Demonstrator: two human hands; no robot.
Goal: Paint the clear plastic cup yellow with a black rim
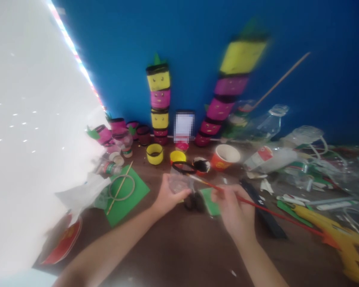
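My left hand (168, 194) is closed around a clear plastic cup-like piece (179, 184) whose upper rim is black. In my right hand (237, 211) is a long red-handled paintbrush (277, 215), gripped like a pencil. Its bristle end reaches the black rim; blur hides whether it touches. Just behind the piece stand a small cup with black paint (201, 164) and a yellow cup (178, 156). A yellow band with dark edges (154, 155) is to their left. Beneath my hands lie a green sheet piece (211, 202) and a dark, blurred object (194, 201).
Stacked yellow and pink painted pieces (160, 99) stand against the blue wall, and a second stack (223, 105) leans. A paper cup (225, 158), plastic bottles (271, 157) and a yellow glue gun (332, 225) are right. Left lies a green sheet (134, 193) under a ring and stick.
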